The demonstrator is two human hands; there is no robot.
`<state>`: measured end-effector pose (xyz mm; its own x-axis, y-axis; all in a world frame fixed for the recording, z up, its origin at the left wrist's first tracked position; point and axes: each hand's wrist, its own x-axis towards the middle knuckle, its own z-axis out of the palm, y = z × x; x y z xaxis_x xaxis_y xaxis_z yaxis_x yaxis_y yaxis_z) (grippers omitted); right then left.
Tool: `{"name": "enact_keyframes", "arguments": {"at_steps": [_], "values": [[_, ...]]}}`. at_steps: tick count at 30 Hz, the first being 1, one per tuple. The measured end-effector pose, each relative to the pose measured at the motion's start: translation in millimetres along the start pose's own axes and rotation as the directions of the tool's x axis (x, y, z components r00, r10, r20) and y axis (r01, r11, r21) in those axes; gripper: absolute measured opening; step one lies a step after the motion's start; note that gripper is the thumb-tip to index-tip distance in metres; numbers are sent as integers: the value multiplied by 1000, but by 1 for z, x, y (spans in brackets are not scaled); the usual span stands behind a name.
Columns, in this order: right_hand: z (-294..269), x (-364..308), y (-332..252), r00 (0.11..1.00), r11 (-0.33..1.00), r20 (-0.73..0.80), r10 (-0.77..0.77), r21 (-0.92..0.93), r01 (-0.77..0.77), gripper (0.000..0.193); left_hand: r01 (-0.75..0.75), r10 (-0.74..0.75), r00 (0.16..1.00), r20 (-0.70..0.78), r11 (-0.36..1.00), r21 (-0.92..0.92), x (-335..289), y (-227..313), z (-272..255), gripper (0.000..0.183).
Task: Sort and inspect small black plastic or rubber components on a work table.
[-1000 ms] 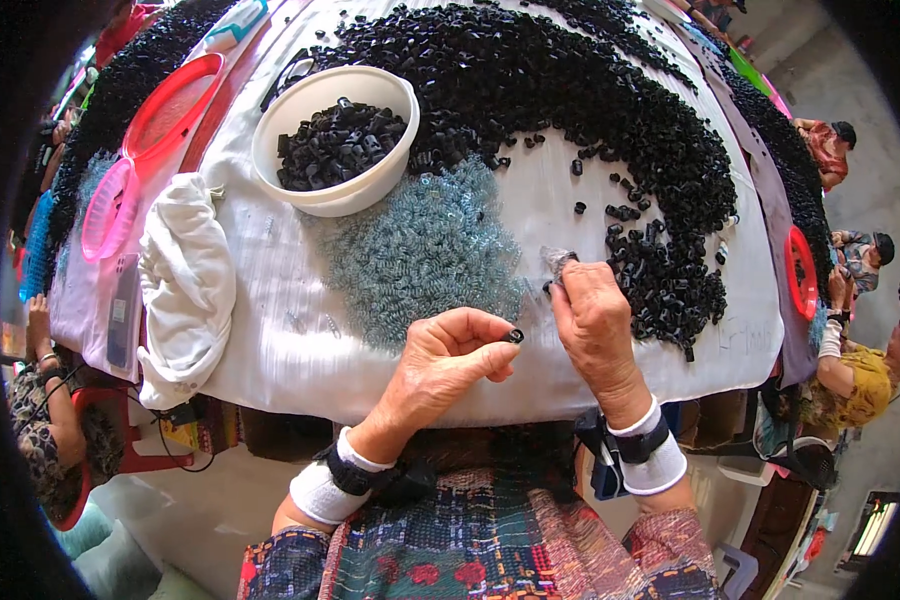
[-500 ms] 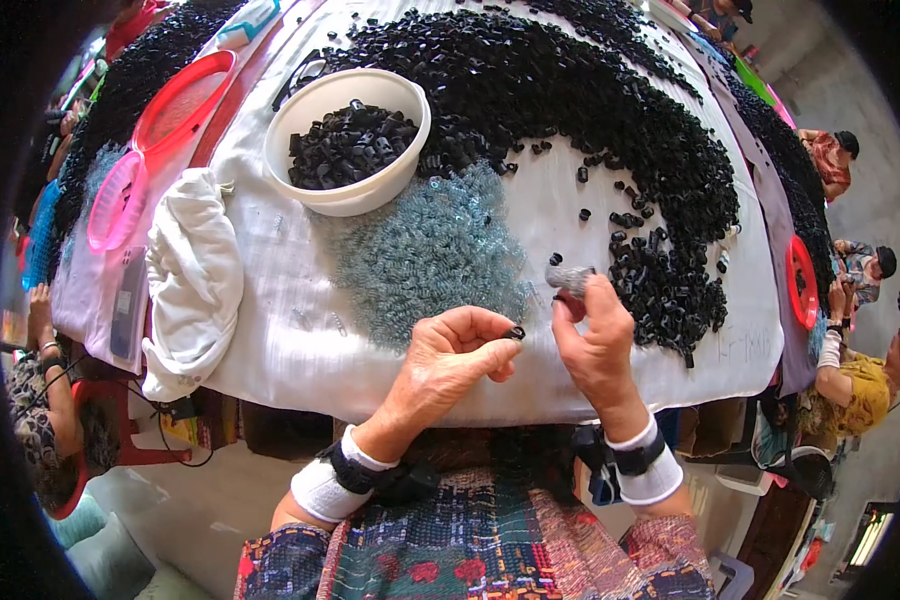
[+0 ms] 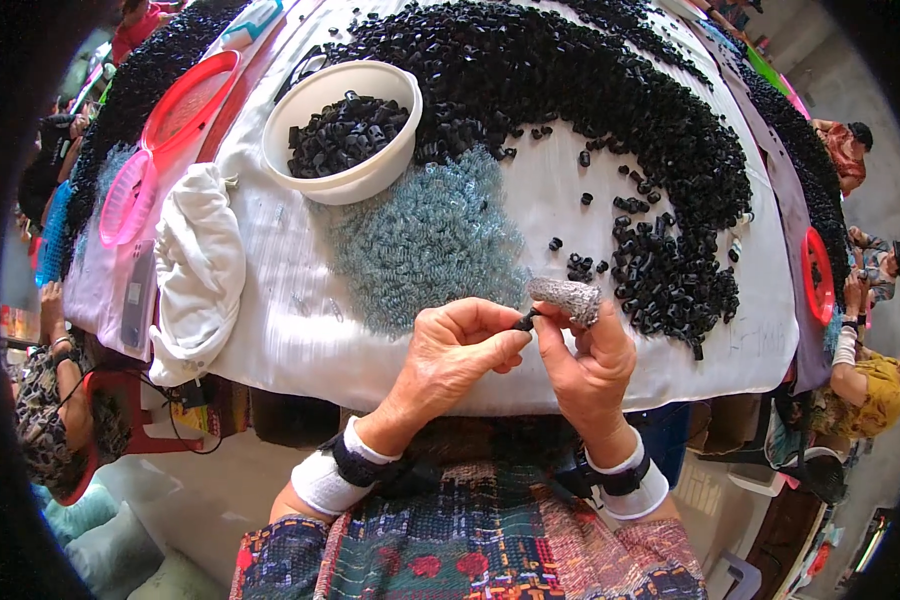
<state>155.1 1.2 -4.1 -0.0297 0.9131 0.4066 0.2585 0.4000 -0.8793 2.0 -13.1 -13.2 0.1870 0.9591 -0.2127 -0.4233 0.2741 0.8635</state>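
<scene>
My left hand (image 3: 460, 350) pinches a small black plastic part (image 3: 526, 321) between thumb and forefinger, just above the near edge of the white-covered table. My right hand (image 3: 592, 368) meets it there, its thumb tip at the part and its fingers curled. A grey textured finger cover (image 3: 566, 297) sits over its forefinger. Whatever lies between the right thumb and fingers is hidden. Behind both hands spreads a heap of clear bluish coil springs (image 3: 425, 250). Beyond and to the right curves a large mass of similar black parts (image 3: 670, 170), with several loose ones on the cloth.
A white bowl (image 3: 408, 150) of black parts stands at the back left. Left of it lie a bunched white cloth (image 3: 198, 270), a phone-like flat thing (image 3: 137, 305), and red (image 3: 148, 125) and pink (image 3: 105, 215) baskets. Other people work at both sides.
My right hand has come down and left from beside the black parts to the part in my left hand. My left hand has shifted slightly right. Several loose parts now show behind the right hand.
</scene>
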Motion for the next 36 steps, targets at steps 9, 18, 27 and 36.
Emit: {"name": "enact_keyframes", "arguments": {"at_steps": [9, 18, 27, 36], "values": [[-5, -3, 0, 999, 993, 4, -53, -100, 53, 19, -2, 4, 1000, -31, 997, 76, -1, -1, 4, 17], [-7, -1, 1, 997, 985, 50, -62, -161, 70, 17, -3, 10, 999, -47, 988, 153, 0, -4, 5, 17], [-10, -2, -1, 984, 968, 135, -112, -208, 139, 17, 61, -50, 997, -66, 984, 165, 1, 0, 7, 17], [-9, -7, -6, 986, 994, 167, -20, -107, 38, 29, 85, -79, 993, -90, 994, 69, -1, 8, 8, 10]]}}
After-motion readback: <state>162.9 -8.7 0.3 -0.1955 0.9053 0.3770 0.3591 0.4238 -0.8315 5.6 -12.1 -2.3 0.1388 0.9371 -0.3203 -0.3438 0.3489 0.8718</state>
